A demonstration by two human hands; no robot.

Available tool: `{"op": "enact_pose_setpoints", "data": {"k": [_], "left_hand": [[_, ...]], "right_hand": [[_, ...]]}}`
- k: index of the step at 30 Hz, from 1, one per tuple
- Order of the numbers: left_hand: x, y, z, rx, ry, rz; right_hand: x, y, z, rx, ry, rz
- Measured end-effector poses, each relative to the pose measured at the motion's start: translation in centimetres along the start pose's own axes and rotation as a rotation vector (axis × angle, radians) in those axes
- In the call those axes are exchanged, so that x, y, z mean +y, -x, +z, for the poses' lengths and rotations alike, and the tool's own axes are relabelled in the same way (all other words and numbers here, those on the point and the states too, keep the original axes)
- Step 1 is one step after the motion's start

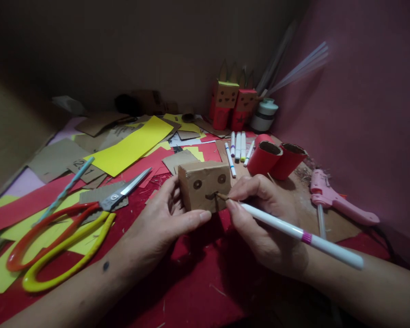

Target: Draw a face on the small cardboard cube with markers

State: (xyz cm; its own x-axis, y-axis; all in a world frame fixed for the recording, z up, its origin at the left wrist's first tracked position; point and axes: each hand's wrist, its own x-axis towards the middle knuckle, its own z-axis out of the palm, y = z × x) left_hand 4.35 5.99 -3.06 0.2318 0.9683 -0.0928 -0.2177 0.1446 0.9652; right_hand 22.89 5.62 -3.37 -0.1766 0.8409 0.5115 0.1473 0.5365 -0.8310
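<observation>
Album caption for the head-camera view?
Left hand holds a cardboard box; right hand holds a marker, tip at the drawn mouth.

Before you, the small brown cardboard box (205,186) sits between your left hand (160,216) and your right hand (264,223); the long white marker pen (283,223) in the latter meets its front. Left of your left hand lie the red-and-yellow-handled metal scissors (114,197), the twisted pale-blue stick (65,189) just behind them. The rectangular yellow paper sheet (136,146) lies behind the scissors. Beyond your right hand stand the round red cardboard tubes (263,160), between the short white markers (238,146) at left and the pink plastic glue gun (341,202) at right. Boxy red-and-brown cardboard figures (225,102) stand farthest back, left of the squat white jar (264,116).
</observation>
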Motion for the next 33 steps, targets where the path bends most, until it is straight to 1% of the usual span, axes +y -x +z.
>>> {"op": "enact_pose_setpoints", "data": {"k": [8, 12, 18, 26, 30, 33], "left_hand": [[0.15, 0.09, 0.2, 0.023, -0.033, -0.001], [-0.01, 0.09, 0.04, 0.022, -0.051, 0.005], [-0.11, 0.14, -0.04, 0.004, -0.022, 0.001], [-0.3, -0.02, -0.14, 0.003, 0.005, 0.006], [-0.27, 0.01, -0.08, 0.005, 0.005, -0.002], [-0.13, 0.07, 0.0, 0.004, 0.0, -0.006]], "right_hand": [[-0.05, -0.09, 0.11, 0.005, 0.0, -0.024], [0.0, -0.02, 0.18, -0.019, -0.005, -0.026], [0.26, 0.18, 0.22, -0.028, -0.001, -0.016], [0.33, 0.12, 0.16, -0.031, 0.059, -0.065], [0.25, 0.2, 0.13, -0.052, 0.03, -0.076], [0.01, 0.15, 0.11, -0.071, -0.021, -0.046]]}}
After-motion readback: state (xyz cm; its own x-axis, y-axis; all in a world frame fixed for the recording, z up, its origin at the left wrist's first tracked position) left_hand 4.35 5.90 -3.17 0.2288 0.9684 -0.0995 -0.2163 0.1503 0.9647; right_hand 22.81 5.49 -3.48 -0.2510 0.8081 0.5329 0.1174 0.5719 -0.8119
